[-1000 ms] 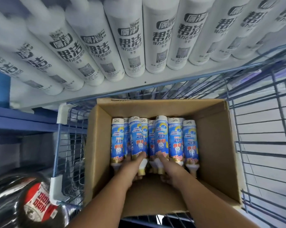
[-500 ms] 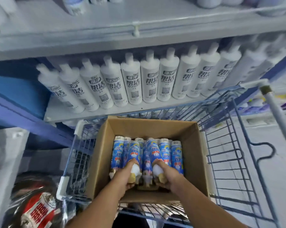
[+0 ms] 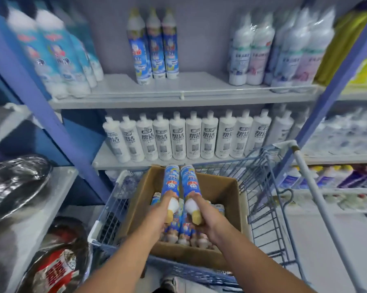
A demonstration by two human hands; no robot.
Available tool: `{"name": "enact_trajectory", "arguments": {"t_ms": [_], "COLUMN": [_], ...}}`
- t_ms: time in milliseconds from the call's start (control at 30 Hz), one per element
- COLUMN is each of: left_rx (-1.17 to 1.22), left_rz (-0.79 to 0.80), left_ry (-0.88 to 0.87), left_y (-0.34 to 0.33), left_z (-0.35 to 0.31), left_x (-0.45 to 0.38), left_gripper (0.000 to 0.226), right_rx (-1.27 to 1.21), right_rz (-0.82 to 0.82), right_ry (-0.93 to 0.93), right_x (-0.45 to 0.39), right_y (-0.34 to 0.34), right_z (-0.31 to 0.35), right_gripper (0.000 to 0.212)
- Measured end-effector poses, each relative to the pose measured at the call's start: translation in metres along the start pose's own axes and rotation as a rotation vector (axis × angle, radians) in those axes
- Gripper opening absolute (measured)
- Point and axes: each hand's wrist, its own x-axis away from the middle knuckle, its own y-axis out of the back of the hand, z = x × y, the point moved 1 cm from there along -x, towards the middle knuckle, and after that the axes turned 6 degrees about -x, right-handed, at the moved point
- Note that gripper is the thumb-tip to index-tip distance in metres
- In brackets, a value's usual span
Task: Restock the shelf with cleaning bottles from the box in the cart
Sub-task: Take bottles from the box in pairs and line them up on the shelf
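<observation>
My left hand (image 3: 157, 210) grips a blue cleaning bottle (image 3: 171, 180) near its white neck, its base pointing up and away. My right hand (image 3: 208, 216) grips a second blue bottle (image 3: 189, 181) the same way, right beside the first. Both bottles are lifted above the cardboard box (image 3: 227, 199) in the blue wire cart (image 3: 269, 208). Several more blue bottles (image 3: 184, 231) lie in the box below my hands. On the upper shelf (image 3: 199, 85) stand three matching blue bottles (image 3: 155, 47), with bare shelf to their right.
A row of white bottles (image 3: 184, 138) fills the shelf just beyond the cart. Pale spray bottles (image 3: 269, 49) stand upper right, blue-white bottles (image 3: 60, 53) upper left. The cart handle (image 3: 318, 197) runs along the right. Metal bowls (image 3: 13, 185) and a packaged pan (image 3: 55, 269) sit at left.
Both hands have lifted one blue bottle each up out of the box. My view has tilted upward, bringing the upper shelf and its three matching bottles into sight.
</observation>
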Motion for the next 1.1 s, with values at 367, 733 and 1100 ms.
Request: {"name": "enact_trajectory", "arguments": {"t_ms": [367, 733, 1100], "left_rx": [0.029, 0.058, -0.035], "left_rz": [-0.072, -0.044, 0.025], "left_ry": [-0.307, -0.545, -0.459], "left_y": [0.032, 0.065, 0.104], "left_z": [-0.121, -0.232, -0.305], "left_x": [0.078, 0.064, -0.053], "left_gripper": [0.052, 0.046, 0.047], "right_rx": [0.033, 0.083, 0.040], "right_rz": [0.055, 0.026, -0.118], "right_ry": [0.301, 0.508, 0.477], "right_x": [0.080, 0.086, 0.011], "right_y": [-0.040, -0.105, -0.195], "right_z": [0.115, 0.203, 0.259], "right_gripper": [0.051, 0.054, 0.047]}}
